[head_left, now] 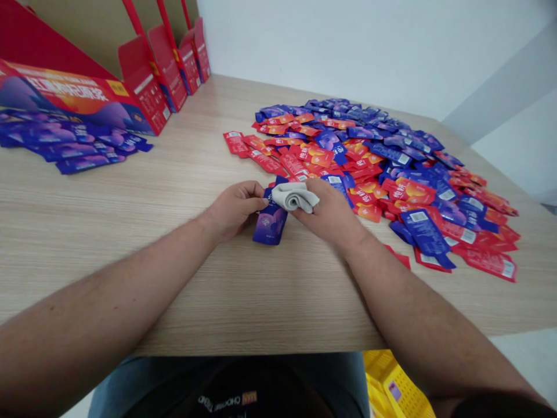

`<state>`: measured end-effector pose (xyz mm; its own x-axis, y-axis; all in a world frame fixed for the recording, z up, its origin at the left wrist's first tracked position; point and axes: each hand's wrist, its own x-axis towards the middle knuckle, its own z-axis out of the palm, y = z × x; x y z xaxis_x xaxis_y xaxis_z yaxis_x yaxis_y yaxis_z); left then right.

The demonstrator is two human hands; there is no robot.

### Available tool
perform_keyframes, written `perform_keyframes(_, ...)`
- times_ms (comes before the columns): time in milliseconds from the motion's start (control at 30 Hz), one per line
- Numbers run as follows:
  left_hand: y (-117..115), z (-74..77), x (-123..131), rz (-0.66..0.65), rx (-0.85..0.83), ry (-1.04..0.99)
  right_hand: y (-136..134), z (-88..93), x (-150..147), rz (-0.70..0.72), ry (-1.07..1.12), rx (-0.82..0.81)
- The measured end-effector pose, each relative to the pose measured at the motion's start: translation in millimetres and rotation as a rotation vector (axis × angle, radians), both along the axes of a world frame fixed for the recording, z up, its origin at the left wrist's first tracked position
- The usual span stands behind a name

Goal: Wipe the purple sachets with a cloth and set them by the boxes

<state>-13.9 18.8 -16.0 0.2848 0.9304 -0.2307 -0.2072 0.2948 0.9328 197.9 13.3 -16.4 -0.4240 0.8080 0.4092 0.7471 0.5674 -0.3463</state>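
Just short of the heap of pouches (365,168), on the person's side of it, a blue pouch (270,227) was held over the table (261,296). Its broad end faced the person; its long axis ran away from the body, leaning slightly right, the far end partly covered by a grey cloth (296,196). The left hand (235,212) pinched its left edge between thumb and fingers; the right hand (333,215) gripped the rolled cloth against it. I judged the pouch light, flexible, perhaps slick, hardly fragile, best held by a side edge. Well left of the heap, stacked blue pouches (78,139) lay before red cartons (152,101).
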Motion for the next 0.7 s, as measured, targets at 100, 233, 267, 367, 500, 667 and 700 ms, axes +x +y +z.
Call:
perform_keyframes(100, 0.5, -0.7, 0.2, 0.003, 0.008, 0.004, -0.5, -0.1, -0.5, 0.044, 0.0, -0.029)
perform_keyframes(233, 0.8, -3.2, -0.3, 0.007, 0.006, -0.002, -0.2, -1.7, -0.2, -0.043, 0.006, 0.016)
perform_keyframes(267, 0.9, -3.7, -0.5, 0.001, 0.01, -0.004, -0.3, -2.0, -0.3, -0.024, 0.0, 0.02)
perform_keyframes(367, 1.2, -3.9, -0.7, -0.008, 0.02, -0.001, -0.6, -2.3, -0.7, 0.03, 0.007, 0.003)
perform_keyframes(500, 1.3, -2.9, -0.3, 0.001, 0.005, -0.001, -1.2, -0.5, -0.8, -0.034, 0.001, 0.027)
perform_keyframes(667, 0.9, -3.7, 0.0, 0.0, 0.015, -0.005, -3.3, 2.1, -2.5, 0.042, -0.025, -0.009)
perform_keyframes(700, 0.7, -3.9, -0.1, 0.002, 0.012, 0.001, -3.7, 2.5, -2.7, 0.008, -0.015, -0.001)
